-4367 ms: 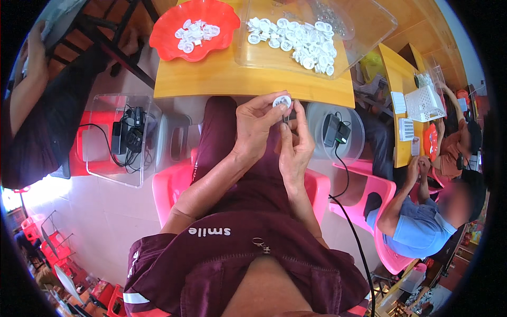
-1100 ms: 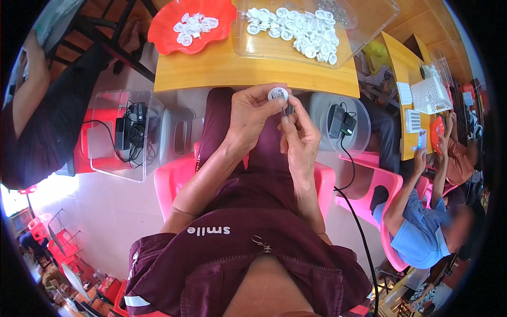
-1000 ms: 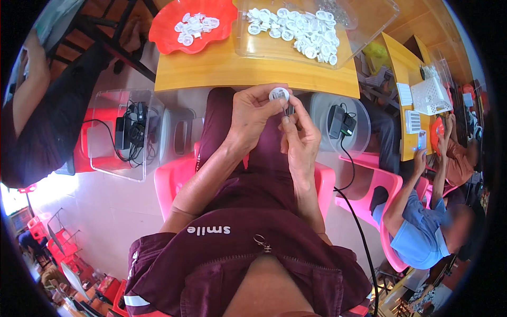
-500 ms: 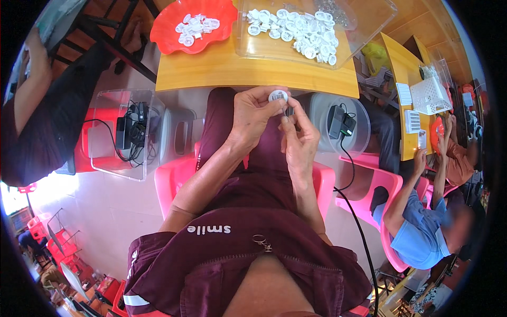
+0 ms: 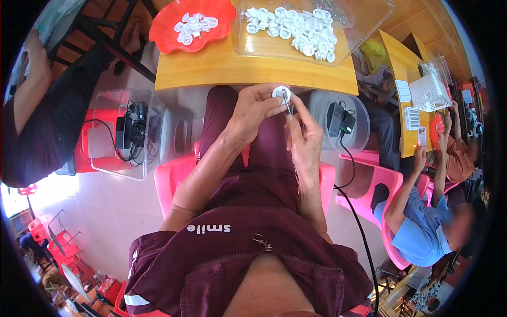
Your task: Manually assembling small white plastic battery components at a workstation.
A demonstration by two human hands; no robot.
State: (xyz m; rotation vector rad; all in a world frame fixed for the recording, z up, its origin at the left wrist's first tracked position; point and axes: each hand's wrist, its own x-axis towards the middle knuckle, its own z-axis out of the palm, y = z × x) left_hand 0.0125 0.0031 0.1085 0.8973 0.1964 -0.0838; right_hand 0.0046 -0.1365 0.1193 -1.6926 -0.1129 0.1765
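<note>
My left hand (image 5: 250, 112) is closed, its thumb and fingers pinching a small round white plastic piece (image 5: 280, 91) by its edge. A greyish slot shows in the middle of the piece. Just to the right, my right hand (image 5: 306, 138) grips a thin metal tool (image 5: 288, 108), slim as a pin or tweezers; its exact kind is too small to tell. The tool's tip reaches up onto the face of the white piece. Both hands are above my lap, at the near edge of the yellow wooden table (image 5: 211, 74).
On the table stand a red scalloped dish (image 5: 161, 31) and a clear tray (image 5: 364, 42), both with several white pieces. Clear bins with black adapters flank my legs: a square bin (image 5: 100, 137) and a round bin (image 5: 362, 140). A black cable (image 5: 359, 227) runs at right, near a seated co-worker (image 5: 417, 235).
Both hands have shifted slightly right. The round white piece now faces up more openly, and the metal tool lies across its face, where before it was lower.
</note>
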